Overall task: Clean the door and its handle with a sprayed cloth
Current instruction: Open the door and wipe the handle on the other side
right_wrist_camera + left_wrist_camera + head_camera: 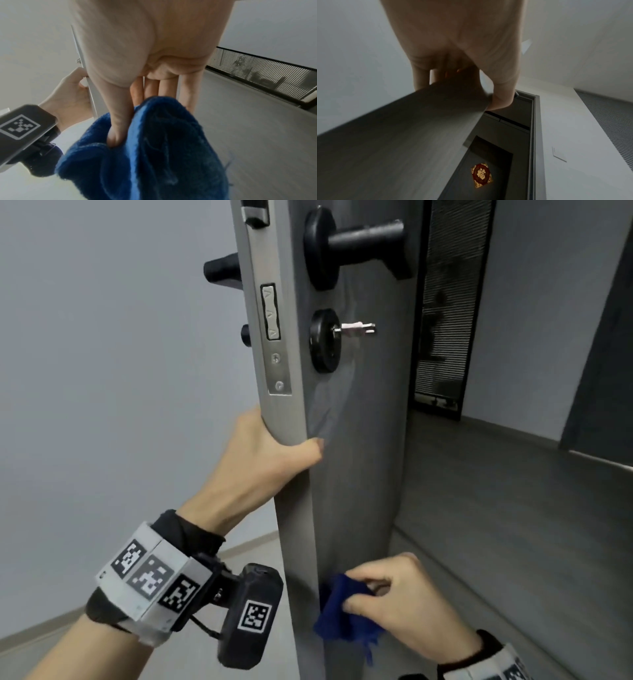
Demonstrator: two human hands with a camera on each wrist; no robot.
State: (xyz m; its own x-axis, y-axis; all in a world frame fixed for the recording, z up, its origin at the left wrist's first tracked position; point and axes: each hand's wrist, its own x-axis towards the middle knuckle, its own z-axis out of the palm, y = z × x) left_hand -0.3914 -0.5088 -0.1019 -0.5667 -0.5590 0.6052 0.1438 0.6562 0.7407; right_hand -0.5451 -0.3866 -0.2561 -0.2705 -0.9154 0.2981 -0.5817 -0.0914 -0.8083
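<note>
The grey door (359, 446) stands ajar, seen edge-on in the head view, with a black lever handle (356, 237) up high and a key (358, 329) in the black lock rose under it. My left hand (270, 446) grips the door's edge below the metal lock plate (274, 337), thumb on the near face; the left wrist view shows the fingers (421, 77) wrapped round the door (402, 135). Lower down, my right hand (394, 597) holds a blue cloth (342, 614) against the door face. In the right wrist view the thumb (118, 121) pinches the cloth (154, 155).
A second black handle (221, 270) sticks out on the door's far side. Grey floor (513, 525) stretches right to a dark slatted panel (445, 302). A pale wall (102, 371) fills the left. A red and gold sticker (482, 175) sits on a dark door beyond.
</note>
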